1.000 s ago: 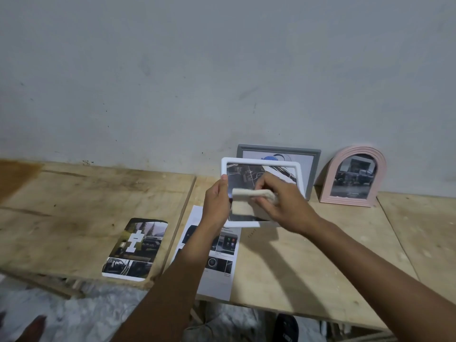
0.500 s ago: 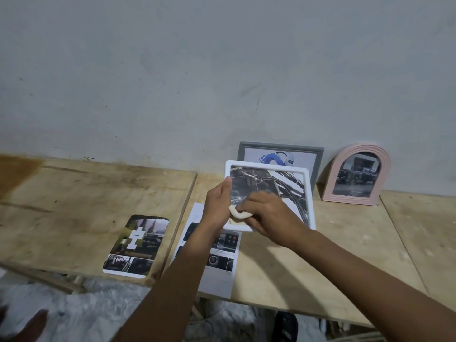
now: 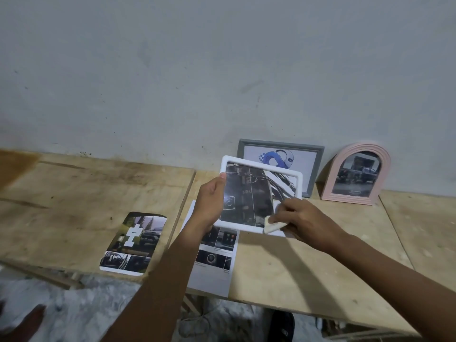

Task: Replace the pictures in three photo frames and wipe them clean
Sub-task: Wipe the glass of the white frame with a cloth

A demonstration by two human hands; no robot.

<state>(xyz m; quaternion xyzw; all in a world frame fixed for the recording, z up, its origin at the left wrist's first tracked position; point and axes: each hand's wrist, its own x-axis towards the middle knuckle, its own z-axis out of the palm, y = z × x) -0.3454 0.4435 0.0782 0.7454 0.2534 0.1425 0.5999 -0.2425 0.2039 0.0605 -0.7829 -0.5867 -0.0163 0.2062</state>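
A white rectangular photo frame (image 3: 261, 169) with a dark picture is held tilted above the wooden table (image 3: 283, 267). My left hand (image 3: 211, 201) grips its left edge. My right hand (image 3: 299, 220) pinches a small folded white cloth (image 3: 271, 227) against the frame's lower right corner. Behind it a grey frame (image 3: 318, 159) with a blue helmet picture leans on the wall. To its right stands a pink arched frame (image 3: 357, 176) with a dark picture.
A loose printed picture with rounded corners (image 3: 134, 243) lies on the left board. A white printed sheet (image 3: 214, 262) lies under my left forearm at the table's front edge. A grey wall (image 3: 222, 70) rises directly behind the frames. A gap separates the two boards.
My right hand has dragged the cloth from the upper part of the frame down to its lower right corner. The frame has tipped flatter, showing more of its picture.
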